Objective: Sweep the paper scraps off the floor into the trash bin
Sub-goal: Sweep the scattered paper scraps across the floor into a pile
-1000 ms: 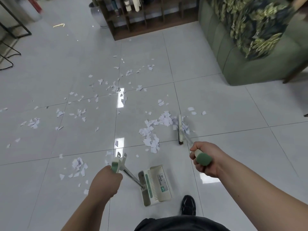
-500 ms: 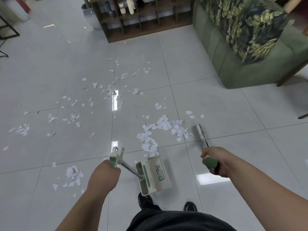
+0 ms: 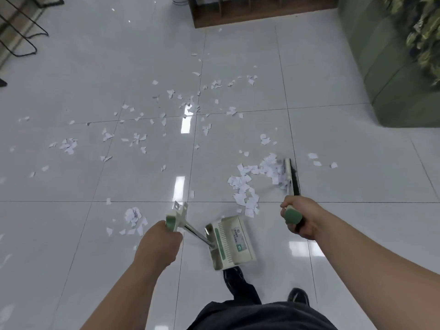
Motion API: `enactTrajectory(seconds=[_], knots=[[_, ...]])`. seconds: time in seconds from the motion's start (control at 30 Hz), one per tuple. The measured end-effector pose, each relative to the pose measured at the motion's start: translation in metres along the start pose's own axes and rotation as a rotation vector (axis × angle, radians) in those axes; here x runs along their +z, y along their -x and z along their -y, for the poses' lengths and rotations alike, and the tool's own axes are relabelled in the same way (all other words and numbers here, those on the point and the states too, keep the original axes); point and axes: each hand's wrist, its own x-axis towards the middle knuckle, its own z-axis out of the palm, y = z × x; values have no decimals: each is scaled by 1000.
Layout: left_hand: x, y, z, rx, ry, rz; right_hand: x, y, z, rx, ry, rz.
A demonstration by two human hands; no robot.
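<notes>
White paper scraps (image 3: pixel 247 186) lie heaped on the grey tiles just ahead of a cream and green dustpan (image 3: pixel 229 242). My left hand (image 3: pixel 158 244) grips the dustpan's long handle at its green top. My right hand (image 3: pixel 301 219) grips the green end of the broom handle. The broom head (image 3: pixel 291 178) stands on the floor against the right side of the heap. More scraps (image 3: pixel 135 139) are scattered over the tiles to the left and further away. No trash bin is in view.
A green sofa (image 3: pixel 385 75) with a leaf-patterned cover fills the upper right. A dark wooden shelf unit (image 3: pixel 257 13) stands at the top. Black metal chair legs (image 3: pixel 21 32) are at the upper left. My black shoes (image 3: pixel 297 297) are below the dustpan.
The broom head has swung out to the right of the heap and back against its right edge. The dustpan stays in place before my feet. My view has tilted further down.
</notes>
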Motion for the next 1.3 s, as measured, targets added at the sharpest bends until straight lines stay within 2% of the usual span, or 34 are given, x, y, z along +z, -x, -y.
enactTrajectory(seconds=[0.27, 0.57, 0.93, 1.13, 1.3], knots=[[-36, -39, 45, -32, 26, 7, 67, 14, 25, -25, 32, -5], [-67, -54, 77, -25, 49, 24, 123, 91, 26, 22, 449, 61], [-77, -38, 101, -76, 88, 19, 130, 95, 35, 229, 588, 267], [-74, -35, 92, -112, 86, 33, 102, 78, 50, 297, 659, 186], [-64, -33, 66, -117, 70, 36, 65, 68, 80, 255, 691, 84]])
